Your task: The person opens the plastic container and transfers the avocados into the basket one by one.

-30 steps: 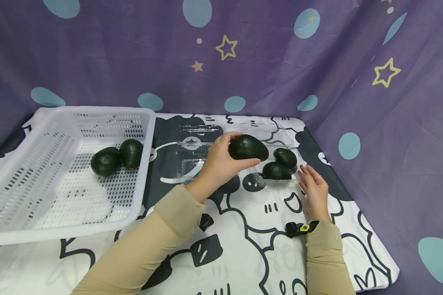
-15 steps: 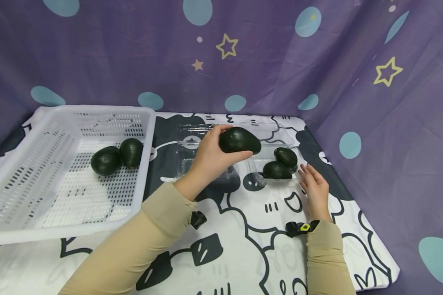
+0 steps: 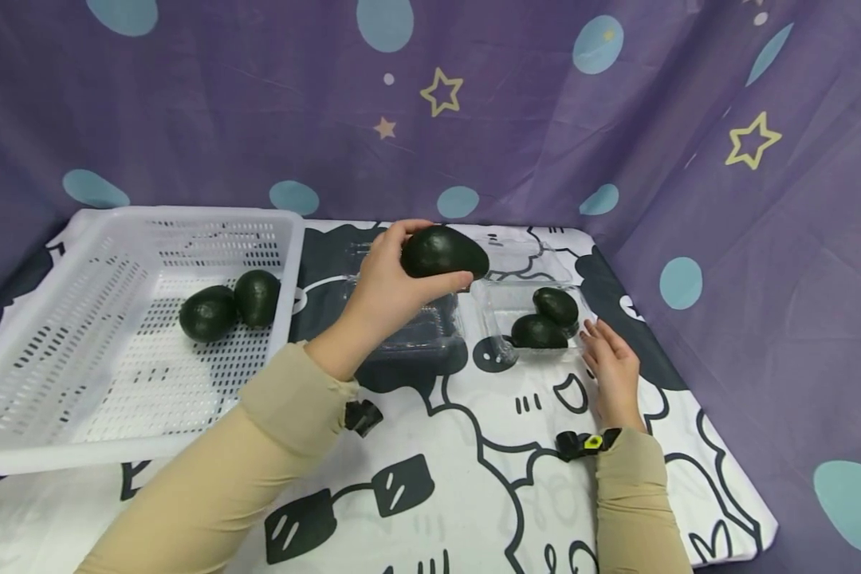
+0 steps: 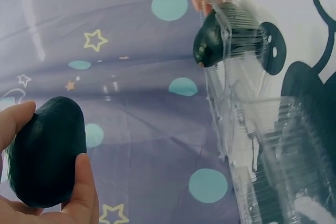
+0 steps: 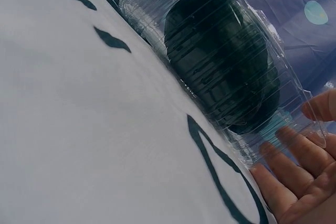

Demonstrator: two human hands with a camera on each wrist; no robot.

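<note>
left hand (image 3: 383, 291) grip - curled round an avocado (image 3: 444, 252), held above empty clear clamshell (image 3: 409, 323) | right hand (image 3: 610, 363) grip - fingers straight, touching clamshell (image 3: 502, 307) holding two avocados (image 3: 545, 319) | white basket (image 3: 115, 239) on table (image 3: 473, 446)

On the worktop (image 3: 473, 446) a basket (image 3: 57, 399) sat at the left with two avocados (image 3: 231, 307) in it; two open clamshell boxes lay to its right, the right-hand box (image 3: 498, 307) holding two more avocados (image 3: 545, 317)

No readable text anywhere (only cartoon patterns)
</note>
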